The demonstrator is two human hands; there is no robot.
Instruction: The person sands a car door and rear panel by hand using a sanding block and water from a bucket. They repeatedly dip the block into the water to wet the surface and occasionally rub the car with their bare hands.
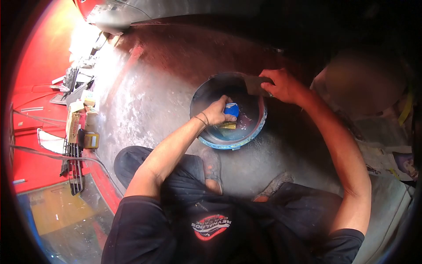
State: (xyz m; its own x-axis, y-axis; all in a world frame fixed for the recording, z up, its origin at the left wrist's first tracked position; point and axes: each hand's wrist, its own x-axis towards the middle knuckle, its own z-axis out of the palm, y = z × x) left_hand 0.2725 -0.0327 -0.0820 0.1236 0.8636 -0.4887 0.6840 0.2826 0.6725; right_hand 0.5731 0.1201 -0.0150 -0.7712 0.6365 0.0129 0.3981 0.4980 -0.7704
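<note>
1. The blue block [231,110] is inside the basin [228,146], toward its middle, in the left hand [216,112]. It looks light and fairly firm, and likely slippery if wet; a grip on its sides, thumb opposite fingers, seems best.
2. The left thumb and fingers pinch the block between them; the fingertips on its far side are hard to make out.
3. The dark flat piece [257,86] hangs over the basin's far right rim, in the right hand [281,87]. It appears thin and light, perhaps bendable; the edge away from the basin gives a sure hold.
4. The right fingers curl closed round that edge, pressing the piece against the hand.
5. The yellow piece [229,126] lies in the basin just below the block. It may be soft, like sponge, but I cannot tell whether it touches the block.
6. In looks, the block is bright blue with a paler patch; the flat piece is plain dark brown-grey. The basin is round, dark inside, with a worn, spotted light-blue rim and what looks like water reflecting at the bottom.
</note>
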